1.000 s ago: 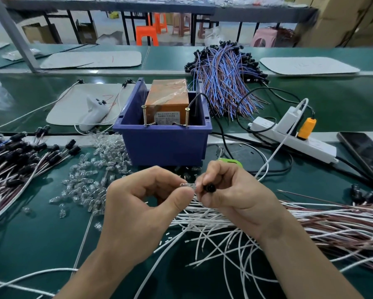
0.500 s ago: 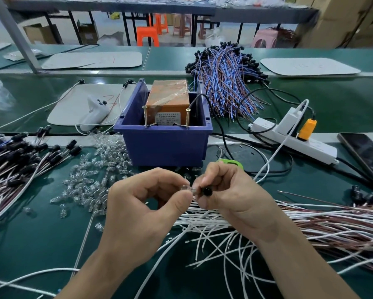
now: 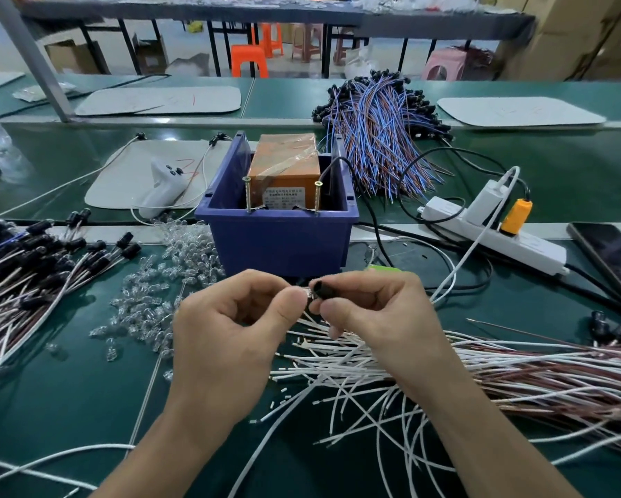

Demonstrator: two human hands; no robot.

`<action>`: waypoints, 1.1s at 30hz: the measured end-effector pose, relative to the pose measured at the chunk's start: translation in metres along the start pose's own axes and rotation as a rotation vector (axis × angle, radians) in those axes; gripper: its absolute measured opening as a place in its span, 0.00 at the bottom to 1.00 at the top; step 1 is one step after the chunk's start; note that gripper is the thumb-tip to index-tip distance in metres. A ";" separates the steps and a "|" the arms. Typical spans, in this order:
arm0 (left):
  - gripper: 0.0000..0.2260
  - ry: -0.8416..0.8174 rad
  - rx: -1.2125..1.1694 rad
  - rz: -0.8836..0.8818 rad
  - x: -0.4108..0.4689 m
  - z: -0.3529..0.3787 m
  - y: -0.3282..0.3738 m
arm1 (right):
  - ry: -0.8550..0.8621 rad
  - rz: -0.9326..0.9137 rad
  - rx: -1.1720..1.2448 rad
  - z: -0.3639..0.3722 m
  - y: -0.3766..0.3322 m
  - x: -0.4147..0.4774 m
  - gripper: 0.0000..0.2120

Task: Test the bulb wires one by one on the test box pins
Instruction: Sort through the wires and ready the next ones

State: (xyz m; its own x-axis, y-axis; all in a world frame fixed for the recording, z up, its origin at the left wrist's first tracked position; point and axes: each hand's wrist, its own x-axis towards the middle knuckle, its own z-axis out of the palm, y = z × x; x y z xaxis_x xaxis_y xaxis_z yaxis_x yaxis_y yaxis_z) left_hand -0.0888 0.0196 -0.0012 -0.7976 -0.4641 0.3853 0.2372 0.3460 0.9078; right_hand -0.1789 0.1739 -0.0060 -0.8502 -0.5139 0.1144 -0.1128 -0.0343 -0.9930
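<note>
The green bench (image 3: 50, 389) runs under both hands, and the heap of white wires (image 3: 373, 372) lies directly beneath and to the outside of the right hand (image 3: 380, 318). Just beyond the knuckles of both hands stands the blue bin (image 3: 283, 242), and inside it is the orange test box (image 3: 283, 167). Loose bulbs (image 3: 150, 289) are scattered on the bench to the outside of the left hand (image 3: 229, 336). The 2 hands meet above the bench in front of the bin. The right hand pinches a black socket (image 3: 321, 287) between thumb and forefinger, its other fingers curled under. The left hand pinches a small clear bulb (image 3: 306, 292) with thumb and forefinger, held against the socket's open end. Compared with 1 second ago, the hands have lifted a little toward the bin, and the socket has turned: then it showed only as a round black dot end-on, now its side shows as a short barrel with the bulb at its mouth. That suggests the bulb is being seated, or is nearly seated, so this piece is close to ready for testing. Which wire runs from the socket cannot be told, since the right palm hides it. The 2 upright pins (image 3: 316, 195) stand at the bin's near wall, beyond the fingertips and apart from them, so no contact test has begun for this wire.
</note>
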 end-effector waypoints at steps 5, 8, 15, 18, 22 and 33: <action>0.10 0.088 -0.094 -0.145 0.007 -0.002 -0.013 | -0.077 0.032 -0.139 0.004 0.000 -0.002 0.20; 0.07 0.107 -0.114 -0.213 0.008 -0.002 -0.018 | -0.127 0.071 -0.212 0.002 -0.001 -0.003 0.23; 0.07 -0.073 -0.158 -0.274 0.009 0.002 -0.017 | -0.098 0.103 -0.323 0.003 -0.003 -0.006 0.08; 0.09 -0.094 -0.189 -0.335 0.007 0.004 -0.017 | -0.040 0.098 -0.335 0.001 -0.003 -0.006 0.07; 0.05 -0.063 -0.152 -0.334 0.008 0.004 -0.021 | 0.006 0.078 -0.304 -0.001 -0.004 -0.004 0.07; 0.12 -0.017 -0.109 -0.334 0.003 0.010 -0.024 | 0.105 0.063 -0.341 0.008 0.003 -0.009 0.10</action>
State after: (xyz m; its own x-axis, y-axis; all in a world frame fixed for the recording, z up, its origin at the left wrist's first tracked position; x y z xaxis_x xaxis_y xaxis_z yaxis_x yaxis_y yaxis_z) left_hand -0.1024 0.0179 -0.0229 -0.8498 -0.5235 0.0618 0.0183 0.0879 0.9960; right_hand -0.1672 0.1713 -0.0099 -0.9073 -0.4140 0.0731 -0.2084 0.2919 -0.9335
